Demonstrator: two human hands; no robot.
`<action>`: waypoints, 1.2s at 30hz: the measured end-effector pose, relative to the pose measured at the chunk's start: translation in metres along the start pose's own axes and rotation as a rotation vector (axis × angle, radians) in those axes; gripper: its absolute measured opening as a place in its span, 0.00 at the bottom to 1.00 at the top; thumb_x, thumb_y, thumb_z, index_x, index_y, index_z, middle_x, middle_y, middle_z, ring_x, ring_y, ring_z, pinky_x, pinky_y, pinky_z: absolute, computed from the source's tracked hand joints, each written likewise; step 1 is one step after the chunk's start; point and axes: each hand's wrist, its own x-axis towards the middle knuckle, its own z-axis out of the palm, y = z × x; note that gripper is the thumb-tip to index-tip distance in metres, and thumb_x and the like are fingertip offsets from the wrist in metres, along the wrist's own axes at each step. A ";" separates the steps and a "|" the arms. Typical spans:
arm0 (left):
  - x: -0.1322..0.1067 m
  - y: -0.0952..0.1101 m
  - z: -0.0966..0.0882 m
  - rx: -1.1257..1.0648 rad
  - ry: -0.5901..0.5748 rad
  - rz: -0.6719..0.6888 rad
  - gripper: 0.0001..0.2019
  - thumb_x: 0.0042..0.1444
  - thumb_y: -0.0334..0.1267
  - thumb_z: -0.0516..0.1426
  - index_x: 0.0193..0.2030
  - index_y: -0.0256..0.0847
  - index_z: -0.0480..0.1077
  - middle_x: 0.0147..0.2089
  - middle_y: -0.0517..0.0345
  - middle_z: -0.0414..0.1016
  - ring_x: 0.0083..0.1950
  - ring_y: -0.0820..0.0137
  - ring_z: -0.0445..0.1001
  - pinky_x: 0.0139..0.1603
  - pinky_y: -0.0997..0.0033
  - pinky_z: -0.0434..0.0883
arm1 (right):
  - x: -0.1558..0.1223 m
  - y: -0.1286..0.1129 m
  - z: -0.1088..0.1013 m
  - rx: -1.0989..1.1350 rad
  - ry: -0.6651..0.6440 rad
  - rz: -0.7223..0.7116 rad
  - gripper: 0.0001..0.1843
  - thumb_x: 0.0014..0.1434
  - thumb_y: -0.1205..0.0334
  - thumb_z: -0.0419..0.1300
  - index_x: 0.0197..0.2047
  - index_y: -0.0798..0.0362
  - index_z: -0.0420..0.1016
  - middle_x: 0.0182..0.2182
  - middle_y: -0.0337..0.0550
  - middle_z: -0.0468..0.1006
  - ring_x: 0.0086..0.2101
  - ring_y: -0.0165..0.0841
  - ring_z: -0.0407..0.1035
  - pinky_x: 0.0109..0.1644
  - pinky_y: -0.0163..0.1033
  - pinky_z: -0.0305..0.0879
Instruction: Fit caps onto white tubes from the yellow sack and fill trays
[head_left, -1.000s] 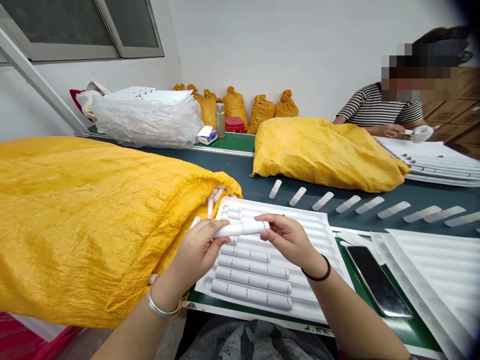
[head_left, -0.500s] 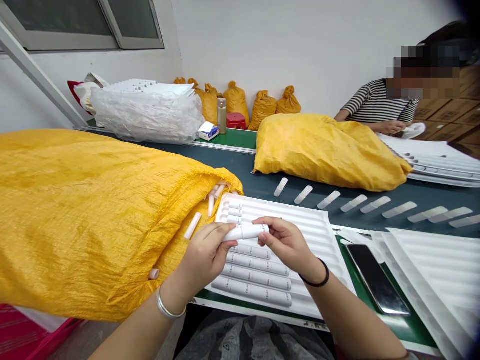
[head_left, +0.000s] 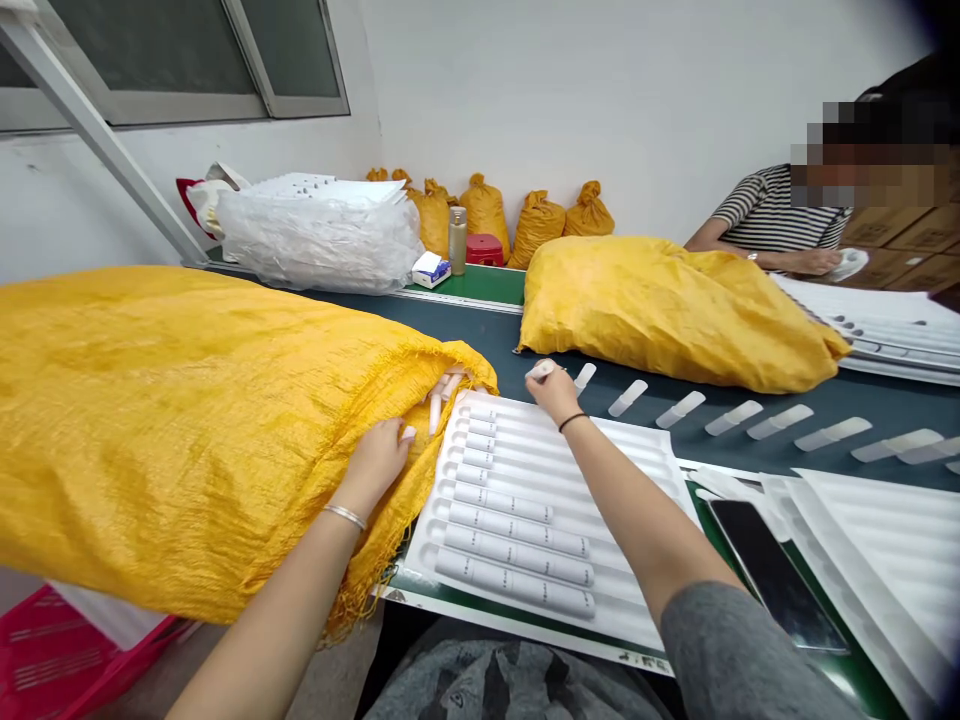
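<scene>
My left hand (head_left: 373, 462) is at the mouth of a large yellow woven sack (head_left: 187, 420), fingers closed on a pale pink tube (head_left: 408, 433); only its end shows. More pale pink tubes (head_left: 448, 388) lie in the sack's opening. Over the near edge of the dark belt (head_left: 465, 335), my right hand (head_left: 559, 393) grips a white tube (head_left: 540, 370), mostly covered by the fingers. Between my arms lies a white ribbed tray (head_left: 592, 450). White printed tubes (head_left: 517, 550) sit in its left grooves, in longer rows toward me and singly farther back.
Several translucent tubes (head_left: 735, 417) lie spaced along the belt, with a second yellow sack (head_left: 667, 310) behind them. A phone (head_left: 776, 575) and stacked white trays (head_left: 892, 540) are at my right. Across the belt, a person in a striped top (head_left: 787, 210) handles something white.
My hands have come apart from the white tube they both held. The left moved to the sack and grips a pink tube; the right carried the white tube forward to the belt.
</scene>
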 end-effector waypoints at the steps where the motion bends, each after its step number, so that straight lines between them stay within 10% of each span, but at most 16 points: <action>1: 0.002 -0.004 0.003 0.005 -0.035 -0.014 0.12 0.57 0.38 0.53 0.39 0.33 0.72 0.39 0.40 0.76 0.42 0.56 0.74 0.47 0.59 0.69 | 0.011 0.004 0.000 -0.005 -0.019 0.052 0.16 0.61 0.62 0.53 0.49 0.63 0.70 0.43 0.58 0.76 0.44 0.39 0.70 0.45 0.37 0.62; 7: -0.012 -0.003 -0.006 -0.079 -0.066 0.031 0.10 0.56 0.36 0.53 0.42 0.35 0.72 0.42 0.44 0.76 0.45 0.60 0.73 0.48 0.63 0.68 | 0.017 0.018 -0.013 -0.057 -0.135 0.186 0.21 0.55 0.54 0.61 0.42 0.66 0.75 0.40 0.64 0.76 0.41 0.43 0.72 0.41 0.40 0.63; 15: -0.049 0.027 -0.035 -0.617 0.163 0.303 0.11 0.60 0.40 0.55 0.48 0.41 0.70 0.49 0.50 0.73 0.53 0.64 0.70 0.58 0.61 0.65 | -0.132 0.025 -0.006 -0.020 -0.411 -0.217 0.05 0.53 0.60 0.63 0.29 0.53 0.78 0.33 0.47 0.78 0.35 0.39 0.73 0.38 0.40 0.67; 23: -0.065 0.080 -0.024 -1.527 -0.019 -0.085 0.26 0.55 0.44 0.60 0.58 0.50 0.55 0.45 0.58 0.75 0.46 0.71 0.76 0.46 0.68 0.74 | -0.163 0.018 -0.014 0.295 -0.149 -0.271 0.11 0.57 0.65 0.57 0.45 0.54 0.71 0.37 0.47 0.75 0.35 0.38 0.71 0.39 0.44 0.69; 28: -0.071 0.102 -0.019 -1.610 -0.126 -0.159 0.22 0.49 0.44 0.65 0.48 0.46 0.62 0.41 0.62 0.75 0.40 0.75 0.76 0.45 0.72 0.74 | -0.162 -0.007 -0.034 0.979 -0.145 -0.371 0.17 0.62 0.55 0.58 0.53 0.51 0.70 0.39 0.45 0.77 0.34 0.32 0.73 0.37 0.39 0.73; 36: -0.073 0.092 -0.025 -1.203 -0.053 -0.098 0.17 0.45 0.43 0.67 0.40 0.37 0.71 0.29 0.60 0.75 0.30 0.73 0.74 0.34 0.74 0.72 | -0.153 -0.011 -0.060 0.550 0.080 -0.777 0.20 0.64 0.67 0.53 0.58 0.47 0.69 0.50 0.49 0.71 0.51 0.37 0.67 0.54 0.45 0.67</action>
